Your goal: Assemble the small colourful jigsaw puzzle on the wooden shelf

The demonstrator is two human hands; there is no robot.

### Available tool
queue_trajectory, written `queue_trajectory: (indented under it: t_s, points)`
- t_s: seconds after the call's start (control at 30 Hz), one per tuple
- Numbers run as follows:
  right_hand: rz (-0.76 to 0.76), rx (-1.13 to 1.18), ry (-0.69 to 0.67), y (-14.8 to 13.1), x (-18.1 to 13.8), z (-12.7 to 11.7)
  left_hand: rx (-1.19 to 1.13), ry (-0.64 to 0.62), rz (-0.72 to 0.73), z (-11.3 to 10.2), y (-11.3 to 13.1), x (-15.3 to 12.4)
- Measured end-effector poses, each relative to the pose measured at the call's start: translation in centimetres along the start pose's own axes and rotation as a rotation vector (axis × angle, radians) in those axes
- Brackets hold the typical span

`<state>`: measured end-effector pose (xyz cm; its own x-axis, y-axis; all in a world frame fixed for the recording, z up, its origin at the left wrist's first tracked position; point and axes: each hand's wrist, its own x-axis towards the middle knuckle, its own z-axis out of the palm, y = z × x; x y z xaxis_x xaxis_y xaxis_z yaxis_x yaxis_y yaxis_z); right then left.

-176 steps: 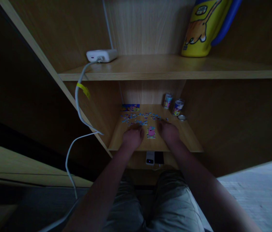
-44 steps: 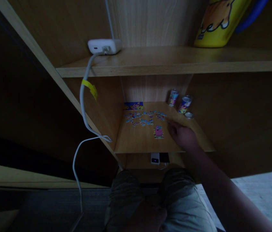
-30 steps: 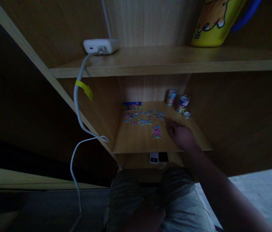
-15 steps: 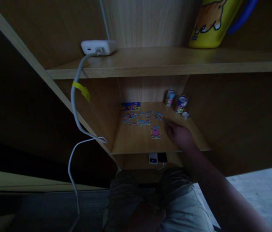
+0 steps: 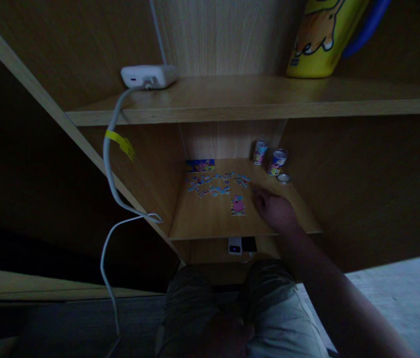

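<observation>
My right hand (image 5: 275,211) is over the right side of the lower shelf, fingers closed in a pinch. A small puzzle piece (image 5: 253,190) pokes out at the fingertips, dim and partly hidden. Left of the hand lies a joined section of puzzle (image 5: 238,205) with a pink figure on it. Behind that section, loose puzzle pieces (image 5: 215,190) are spread in a rough ring. My left hand (image 5: 228,334) rests in my lap, too dark for its fingers to be made out.
Two printed cans (image 5: 259,152) (image 5: 277,162) stand at the back right, a round lid (image 5: 283,178) beside them. A picture strip (image 5: 200,165) lies at the back left. Above, a shelf holds a white charger (image 5: 149,77) with a hanging cable (image 5: 107,159) and a yellow mug (image 5: 312,44).
The view has shifted slightly, so everything sits a little further left. My right hand keeps its pinch near the same spot; the puzzle looks unchanged.
</observation>
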<state>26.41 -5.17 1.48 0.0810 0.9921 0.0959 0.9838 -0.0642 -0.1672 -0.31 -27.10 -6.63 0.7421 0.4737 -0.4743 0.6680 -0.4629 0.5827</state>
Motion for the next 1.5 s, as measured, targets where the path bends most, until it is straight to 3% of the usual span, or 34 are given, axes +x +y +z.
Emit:
queue_trajectory:
  t_s: [0.63,1.5]
  points:
    - [-0.003,-0.033,0.000,0.01,0.14,0.23,0.055,0.021,0.037,1.06,-0.94,0.59]
    - [0.000,-0.049,-0.013,-0.12,0.05,-0.04,0.045,-0.013,0.000,0.35,-0.58,0.24]
